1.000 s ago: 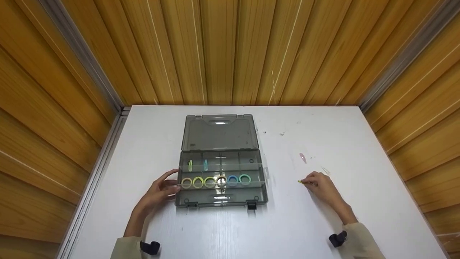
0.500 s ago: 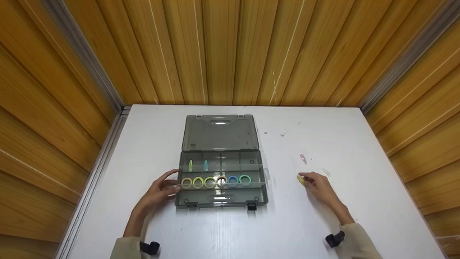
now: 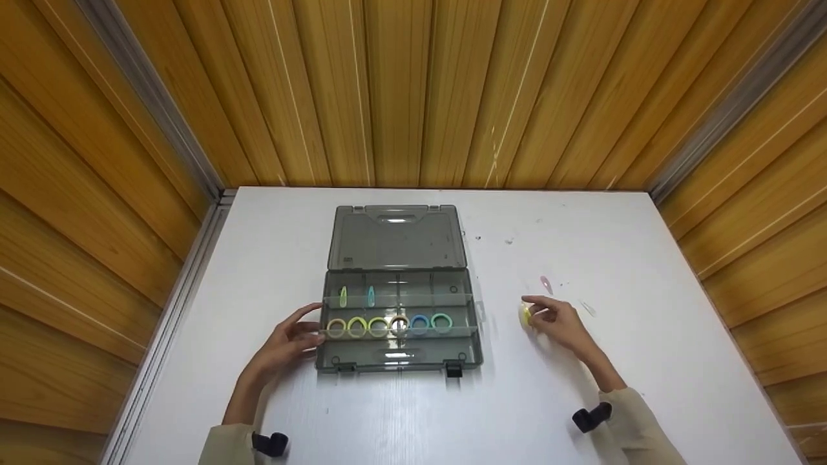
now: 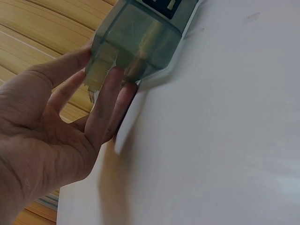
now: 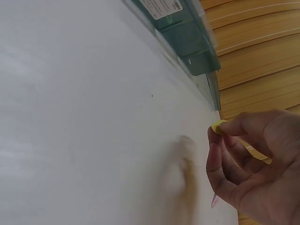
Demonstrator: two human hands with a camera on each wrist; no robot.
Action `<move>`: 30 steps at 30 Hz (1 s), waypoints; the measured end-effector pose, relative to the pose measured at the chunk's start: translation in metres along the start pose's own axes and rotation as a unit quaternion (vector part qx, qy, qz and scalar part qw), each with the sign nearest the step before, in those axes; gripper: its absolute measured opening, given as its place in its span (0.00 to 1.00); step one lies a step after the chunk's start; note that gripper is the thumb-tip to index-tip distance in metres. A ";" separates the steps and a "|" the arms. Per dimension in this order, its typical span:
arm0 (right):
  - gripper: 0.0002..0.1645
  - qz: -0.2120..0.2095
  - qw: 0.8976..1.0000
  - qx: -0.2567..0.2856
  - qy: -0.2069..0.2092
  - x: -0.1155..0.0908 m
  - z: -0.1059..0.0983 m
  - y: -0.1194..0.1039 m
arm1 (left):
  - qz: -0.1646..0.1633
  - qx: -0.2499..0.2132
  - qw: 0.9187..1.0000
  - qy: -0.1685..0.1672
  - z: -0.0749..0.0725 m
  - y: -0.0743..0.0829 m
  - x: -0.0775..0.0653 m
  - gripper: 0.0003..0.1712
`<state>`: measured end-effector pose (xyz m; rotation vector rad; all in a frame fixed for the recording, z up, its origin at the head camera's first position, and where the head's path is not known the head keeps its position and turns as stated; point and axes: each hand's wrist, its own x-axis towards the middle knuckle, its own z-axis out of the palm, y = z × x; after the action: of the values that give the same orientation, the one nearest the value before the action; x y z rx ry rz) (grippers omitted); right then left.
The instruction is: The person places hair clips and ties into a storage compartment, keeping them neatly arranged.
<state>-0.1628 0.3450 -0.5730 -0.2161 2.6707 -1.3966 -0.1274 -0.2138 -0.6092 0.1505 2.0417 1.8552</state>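
Note:
A smoky clear plastic organizer box (image 3: 400, 352) lies with its lid laid back in the head view. My left hand (image 3: 287, 342) is at the box's left side, its spread fingers touching the wall. The left wrist view shows those fingers (image 4: 110, 93) against the box's end. To the right of the box, my right hand (image 3: 559, 323) pinches a yellow hair clip (image 3: 524, 315) above the table. In the right wrist view the clip (image 5: 216, 127) shows between thumb and finger, partly hidden by the hand.
In the box, a yellow-green clip (image 3: 343, 297) and a blue clip (image 3: 371, 296) lie in the back row. Several hair ties (image 3: 420, 325) line the middle row. A pink clip (image 3: 546, 284) and a pale clip (image 3: 587, 308) lie on the white table (image 3: 517, 400).
My right hand has moved left toward the box with the yellow hair clip, which has turned to show more of its face. My left hand has stayed at the box.

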 end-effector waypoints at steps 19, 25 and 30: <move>0.23 -0.103 0.994 0.032 -0.026 0.049 0.034 -0.063 | -0.013 -0.001 1.000 0.007 0.004 0.003 0.000 0.43; 0.22 -0.120 0.992 0.025 -0.035 0.065 0.047 -0.077 | -0.010 0.000 1.000 0.007 0.003 0.003 0.000 0.43; 0.21 -0.121 0.991 0.036 -0.054 0.077 0.061 -0.092 | -0.005 0.001 1.000 0.007 0.002 0.003 0.000 0.43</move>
<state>-0.2218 0.2296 -0.5348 -0.6072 2.5698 -1.4947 -0.1270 -0.2116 -0.6061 0.1282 2.0488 1.8533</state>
